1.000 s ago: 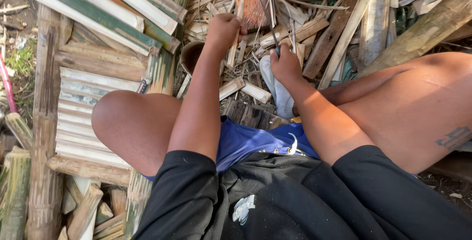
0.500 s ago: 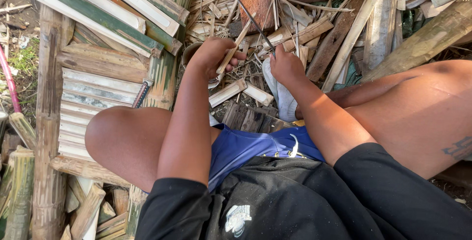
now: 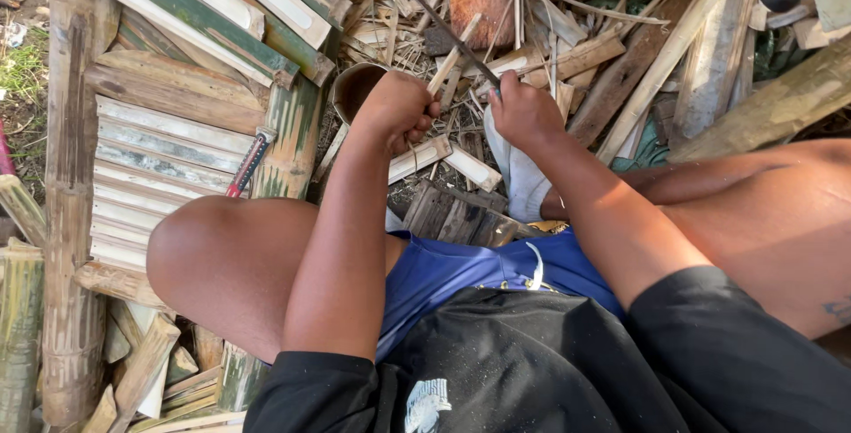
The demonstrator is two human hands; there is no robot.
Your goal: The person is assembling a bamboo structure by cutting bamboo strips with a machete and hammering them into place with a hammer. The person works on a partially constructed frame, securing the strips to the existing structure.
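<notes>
Amid bamboo scraps point(image 3: 567, 61), both hands point(image 3: 399, 109) point(image 3: 525, 112) clenched on a thin strip point(image 3: 441, 23).

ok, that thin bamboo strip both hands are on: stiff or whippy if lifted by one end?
Probably whippy: the long thin bamboo strip is very slender for its length. Likely light too, and it looks flat, so unlikely to roll. The left hand is fisted near it and the right hand is by its lower end.

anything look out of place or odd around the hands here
A red-handled tool lies loose on the bamboo slats, away from both hands. The left hand grips a bamboo strip; the right hand holds a thin dark blade.
</notes>
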